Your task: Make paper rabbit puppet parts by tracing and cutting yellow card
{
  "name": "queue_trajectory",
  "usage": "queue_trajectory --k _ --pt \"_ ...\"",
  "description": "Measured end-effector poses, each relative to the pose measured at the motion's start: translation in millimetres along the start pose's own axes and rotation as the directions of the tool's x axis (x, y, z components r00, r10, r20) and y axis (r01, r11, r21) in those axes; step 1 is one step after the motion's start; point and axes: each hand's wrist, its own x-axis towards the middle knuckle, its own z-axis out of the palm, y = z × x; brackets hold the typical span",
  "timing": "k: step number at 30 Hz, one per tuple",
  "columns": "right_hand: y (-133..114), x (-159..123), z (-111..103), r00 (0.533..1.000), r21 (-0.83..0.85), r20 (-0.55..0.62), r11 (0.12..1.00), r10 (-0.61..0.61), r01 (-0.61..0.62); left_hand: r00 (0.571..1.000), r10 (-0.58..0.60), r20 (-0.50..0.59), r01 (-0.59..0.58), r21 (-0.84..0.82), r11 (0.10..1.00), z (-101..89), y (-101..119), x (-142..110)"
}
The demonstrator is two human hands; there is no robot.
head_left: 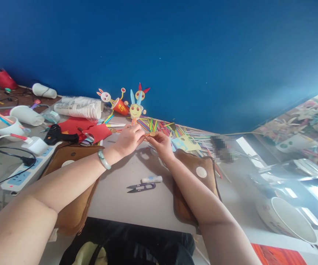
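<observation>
My left hand [131, 139] is closed, its fingers around the orange stem of a paper rabbit figure. The figure's round yellow face [135, 111] and light-blue ears [132, 96] stand up above the fist. Beside it, my right hand [161, 144] pinches a small round yellowish piece [152, 134] near its fingertips. The two hands almost meet, and whether a strip joins both pieces is hidden. Below them on the table lie black thread snips [141, 188] and a small white tube [151, 179].
Behind stand a red paper cup [120, 106] with a white rabbit face and a red-eared figure [140, 95]. At left are a black glue gun [61, 135], a power strip [28, 169] and stacked paper cups [78, 108]. Brown cushions [185, 200] lie under both forearms; a white bowl [288, 221] is at right.
</observation>
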Motion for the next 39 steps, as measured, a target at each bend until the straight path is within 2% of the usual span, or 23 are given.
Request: queue_trajectory --k 4,12,17,20,24,26,29,31,34,39 --pt "-0.5 -0.8 -2.0 0.997 -0.056 -0.060 0.998 -0.044 0.040 1.000 -0.004 0.006 0.004 -0.001 1.000 -0.3 0.1 -0.7" --pt "0.2 -1.7 -1.5 0.989 -0.077 -0.071 0.989 -0.130 0.124 0.997 0.008 0.077 -0.012 0.051 0.999 -0.2 0.4 -0.1" --pt "4.9 -0.5 -2.1 0.982 -0.111 -0.103 0.983 -0.156 0.145 0.993 0.012 0.120 -0.018 0.045 0.999 2.5 1.9 -0.6" --pt "6.9 0.7 -2.2 0.985 -0.114 -0.109 0.986 -0.137 0.125 0.995 0.010 0.103 -0.013 0.031 0.999 4.8 1.1 -1.1" --pt "9.0 3.1 -2.6 0.994 -0.056 -0.054 0.994 -0.098 0.095 0.999 -0.027 0.032 0.028 -0.026 0.999 7.0 -3.0 0.4" --pt "10.3 3.3 -2.9 0.992 -0.146 -0.012 0.982 -0.125 0.122 0.998 -0.070 0.003 0.070 -0.056 0.996 6.3 -4.1 1.9" --pt "12.2 1.6 -0.9 0.981 -0.355 0.039 0.915 -0.190 0.191 0.993 -0.117 -0.020 0.115 -0.095 0.989 1.5 -1.2 3.6" --pt "12.8 0.1 2.4 0.972 -0.434 0.067 0.871 -0.225 0.231 0.995 -0.097 -0.007 0.096 -0.113 0.989 -3.6 3.8 4.0" --pt "12.1 -1.5 8.3 0.953 -0.456 0.122 0.837 -0.277 0.302 0.999 -0.031 0.040 0.037 -0.138 0.990 -11.0 12.7 3.5" --pt "11.6 -2.2 13.4 0.942 -0.401 0.178 0.854 -0.284 0.333 0.999 -0.019 0.031 0.023 -0.154 0.988 -12.2 21.8 2.6"
